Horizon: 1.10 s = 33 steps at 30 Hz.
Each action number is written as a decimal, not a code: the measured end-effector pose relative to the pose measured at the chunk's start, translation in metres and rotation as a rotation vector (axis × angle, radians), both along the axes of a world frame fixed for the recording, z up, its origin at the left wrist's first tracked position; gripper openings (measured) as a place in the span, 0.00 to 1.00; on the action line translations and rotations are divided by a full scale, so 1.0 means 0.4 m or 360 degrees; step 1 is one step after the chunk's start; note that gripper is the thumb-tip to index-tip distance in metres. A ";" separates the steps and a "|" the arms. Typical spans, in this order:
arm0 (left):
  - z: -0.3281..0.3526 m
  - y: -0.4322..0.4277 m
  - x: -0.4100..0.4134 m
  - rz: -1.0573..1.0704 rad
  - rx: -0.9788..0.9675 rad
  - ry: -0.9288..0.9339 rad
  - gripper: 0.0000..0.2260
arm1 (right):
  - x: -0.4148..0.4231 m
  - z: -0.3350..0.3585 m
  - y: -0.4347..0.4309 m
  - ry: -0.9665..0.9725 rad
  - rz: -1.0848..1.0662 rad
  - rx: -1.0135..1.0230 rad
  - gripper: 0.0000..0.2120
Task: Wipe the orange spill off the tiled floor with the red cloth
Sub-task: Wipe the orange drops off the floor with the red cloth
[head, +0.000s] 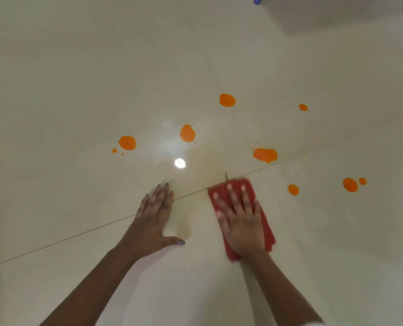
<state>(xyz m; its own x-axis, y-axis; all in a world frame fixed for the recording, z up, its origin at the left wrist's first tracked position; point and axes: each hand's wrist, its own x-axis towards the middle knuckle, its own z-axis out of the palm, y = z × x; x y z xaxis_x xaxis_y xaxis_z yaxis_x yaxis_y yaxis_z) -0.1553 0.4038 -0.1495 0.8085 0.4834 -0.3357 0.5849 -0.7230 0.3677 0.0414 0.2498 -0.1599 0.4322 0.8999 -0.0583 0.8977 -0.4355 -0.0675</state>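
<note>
A folded red cloth [267, 228] lies flat on the cream tiled floor [78, 90]. My right hand [239, 220] presses down on it with straight, spread fingers. My left hand [154, 221] rests flat on the bare tile to the left of the cloth, fingers straight, thumb out. Several orange spill blots dot the floor beyond and to the right: one just past the cloth [265, 154], others at the centre [187, 133], left [127, 142], far [227, 100] and right [350, 184]. A faint wet smear shows on the tile between my hands and the central blot.
A dark grout line [78, 236] runs diagonally under both hands. A bright ceiling-light reflection [179, 163] sits on the glossy tile. A small blue object [257, 0] pokes in at the top edge beside a grey shadowed patch at the top right.
</note>
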 end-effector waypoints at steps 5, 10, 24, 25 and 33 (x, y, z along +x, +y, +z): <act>-0.012 -0.031 0.058 -0.0021 0.0024 0.0004 0.57 | -0.052 -0.008 0.076 0.0104 -0.0003 -0.0073 0.24; 0.004 -0.056 0.086 -0.0060 -0.0030 -0.0005 0.58 | -0.039 -0.006 -0.197 0.0139 0.0073 -0.0031 0.24; -0.001 -0.088 0.199 -0.0177 0.0064 0.0030 0.58 | 0.131 0.008 -0.288 0.0086 -0.0315 -0.0031 0.23; -0.005 -0.090 0.197 -0.0167 0.0082 0.0039 0.58 | 0.195 0.009 -0.266 0.0052 -0.0430 -0.0063 0.23; 0.011 -0.134 0.291 -0.0420 0.0116 0.0019 0.56 | 0.040 -0.013 -0.150 0.0147 -0.0159 -0.0011 0.24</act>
<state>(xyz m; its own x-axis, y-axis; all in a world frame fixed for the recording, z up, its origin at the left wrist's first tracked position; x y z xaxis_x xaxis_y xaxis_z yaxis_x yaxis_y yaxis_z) -0.0388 0.3501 -0.1450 0.9059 0.2797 -0.3179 0.3768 -0.8751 0.3036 0.0576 0.1896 -0.1651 0.5119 0.8522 -0.1082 0.8401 -0.5229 -0.1443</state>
